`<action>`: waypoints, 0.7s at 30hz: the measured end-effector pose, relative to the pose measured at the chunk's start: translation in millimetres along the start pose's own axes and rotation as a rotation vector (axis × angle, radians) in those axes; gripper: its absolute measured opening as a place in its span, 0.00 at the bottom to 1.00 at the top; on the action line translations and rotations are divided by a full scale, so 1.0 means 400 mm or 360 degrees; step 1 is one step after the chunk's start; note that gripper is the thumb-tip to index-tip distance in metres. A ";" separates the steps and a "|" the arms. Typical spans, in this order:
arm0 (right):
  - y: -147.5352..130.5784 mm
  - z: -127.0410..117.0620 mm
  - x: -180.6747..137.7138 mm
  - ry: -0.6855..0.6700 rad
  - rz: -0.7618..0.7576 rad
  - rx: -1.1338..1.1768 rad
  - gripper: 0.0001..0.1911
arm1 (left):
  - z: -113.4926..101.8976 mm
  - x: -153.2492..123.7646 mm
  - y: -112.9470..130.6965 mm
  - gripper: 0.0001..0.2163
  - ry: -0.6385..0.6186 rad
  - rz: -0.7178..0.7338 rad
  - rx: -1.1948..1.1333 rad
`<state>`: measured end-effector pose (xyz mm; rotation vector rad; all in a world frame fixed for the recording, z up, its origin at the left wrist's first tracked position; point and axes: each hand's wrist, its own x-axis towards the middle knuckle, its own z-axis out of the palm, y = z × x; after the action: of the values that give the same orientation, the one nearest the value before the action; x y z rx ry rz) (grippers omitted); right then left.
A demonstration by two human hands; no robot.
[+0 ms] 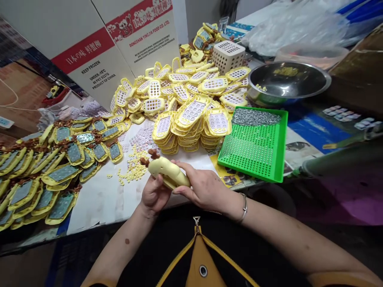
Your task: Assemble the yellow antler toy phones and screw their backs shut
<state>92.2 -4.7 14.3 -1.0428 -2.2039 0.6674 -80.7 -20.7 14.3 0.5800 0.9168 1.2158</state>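
Between my two hands, above the table's near edge, is a yellow plastic toy shell (pixel 166 169) with brown antlers at its left end. My left hand (pixel 155 195) grips its lower left side, thumb pressed on it. Around its right end my right hand (pixel 205 185) is closed, with the thumb below and fingers behind. Just beyond lie small yellow rings (pixel 133 167) scattered on white paper. Stacked yellow frames with white perforated panels (pixel 193 111) stand behind the toy shell. What faces away from me on the shell is hidden.
Yellow pieces with grey panels (pixel 62 173) pile up at left. A green perforated tray (pixel 254 147) holds many small metal parts at right. Behind it are a steel bowl (pixel 287 85) and a white perforated basket (pixel 229 57). Tall cartons (pixel 119 52) stand at the back left.
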 end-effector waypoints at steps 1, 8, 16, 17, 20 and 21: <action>-0.001 -0.002 0.002 -0.0034 0.0068 0.0018 0.32 | 0.007 0.002 -0.003 0.22 0.0021 -0.0006 0.0007; 0.039 0.057 -0.018 -0.0137 0.0296 0.1084 0.31 | 0.075 0.026 -0.005 0.20 0.0209 0.0045 -0.0156; 0.040 0.028 -0.035 -0.0236 0.0242 0.1050 0.22 | 0.104 0.010 -0.028 0.17 0.0290 0.0054 -0.0185; 0.041 0.006 -0.046 -0.0346 0.0154 0.0900 0.22 | 0.104 0.008 -0.026 0.17 0.0292 0.0051 -0.0196; 0.057 -0.092 -0.121 -0.0141 -0.0071 0.0286 0.19 | 0.101 0.007 -0.026 0.17 0.0284 -0.0106 -0.0209; 0.068 -0.134 -0.154 0.0225 -0.0063 0.0175 0.16 | 0.101 0.008 -0.029 0.17 0.0267 -0.0205 -0.0199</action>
<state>174.8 -29.1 14.7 -0.9581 -2.0378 0.6685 -40.2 -17.4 25.6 0.3177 0.9955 1.2082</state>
